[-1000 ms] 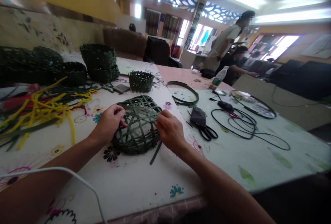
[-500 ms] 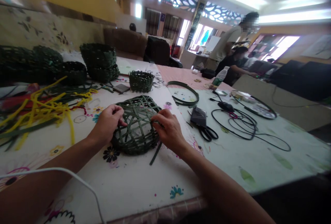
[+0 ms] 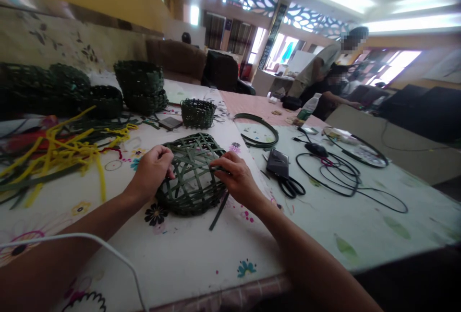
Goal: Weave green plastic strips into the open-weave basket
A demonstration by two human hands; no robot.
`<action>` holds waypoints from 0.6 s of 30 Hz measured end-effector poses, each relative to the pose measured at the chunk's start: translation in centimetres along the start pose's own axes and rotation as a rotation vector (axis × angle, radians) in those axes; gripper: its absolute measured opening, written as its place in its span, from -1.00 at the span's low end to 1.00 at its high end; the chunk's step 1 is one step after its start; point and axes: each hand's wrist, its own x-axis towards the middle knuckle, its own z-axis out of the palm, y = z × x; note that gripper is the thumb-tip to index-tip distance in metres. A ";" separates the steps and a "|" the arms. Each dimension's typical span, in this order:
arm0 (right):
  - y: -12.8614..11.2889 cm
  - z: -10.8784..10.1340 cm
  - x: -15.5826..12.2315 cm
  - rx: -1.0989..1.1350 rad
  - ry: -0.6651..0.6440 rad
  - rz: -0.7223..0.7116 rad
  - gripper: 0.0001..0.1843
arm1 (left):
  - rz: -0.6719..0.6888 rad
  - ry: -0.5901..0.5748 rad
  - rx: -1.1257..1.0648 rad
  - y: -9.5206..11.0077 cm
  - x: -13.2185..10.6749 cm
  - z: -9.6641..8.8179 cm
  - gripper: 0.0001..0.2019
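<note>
A dark green woven basket point(image 3: 190, 177) with an open lattice of flat strips lies on the flowered tablecloth in front of me. My left hand point(image 3: 153, 170) is closed on its left side, thumb and fingers pinched together at the rim. At the right side, the thumb and index finger of my right hand point(image 3: 236, 174) pinch the weave; what exactly lies between the fingertips is partly hidden. Below that hand a loose strip end point(image 3: 219, 212) sticks out from the basket onto the cloth.
A small basket point(image 3: 198, 113) and stacked baskets point(image 3: 139, 84) stand behind. Yellow strips point(image 3: 74, 151) lie left. To the right are scissors point(image 3: 291, 187), a dark flat case point(image 3: 278, 162), a coiled strip point(image 3: 257, 130), a cable point(image 3: 355, 182) and a bottle point(image 3: 309, 108). A white cord point(image 3: 97, 239) crosses my left forearm.
My right hand's fingers have shifted slightly at the basket's right side, the index finger straighter. The left hand and basket are nearly unchanged. In the background, a standing person has leaned further forward.
</note>
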 end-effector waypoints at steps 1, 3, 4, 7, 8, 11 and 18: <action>0.2 0.0 0.0 0.015 -0.004 -0.014 -0.80 | 0.000 -0.011 0.025 0.1 0.0 -0.1 -0.93; 0.5 0.0 -0.1 0.031 -0.001 -0.033 -0.79 | 0.001 -0.051 0.118 0.2 0.1 -0.4 -0.89; 0.6 0.1 -0.1 0.035 0.002 -0.038 -0.80 | 0.011 -0.066 0.189 0.3 0.1 -0.5 -0.85; 0.6 0.0 0.1 0.035 -0.003 -0.050 -0.82 | 0.070 -0.076 0.380 0.4 0.3 -1.0 -0.77; 0.6 -0.1 0.1 0.033 -0.013 -0.058 -0.82 | 0.084 -0.076 0.407 0.4 0.4 -1.2 -0.77; 0.3 -0.4 0.4 0.032 -0.058 -0.078 -0.82 | 0.093 -0.073 0.408 0.4 0.5 -1.4 -0.81; 0.3 -1.0 0.6 0.101 -0.086 -0.029 -0.81 | -0.105 -0.150 0.119 0.3 0.4 -1.2 -0.80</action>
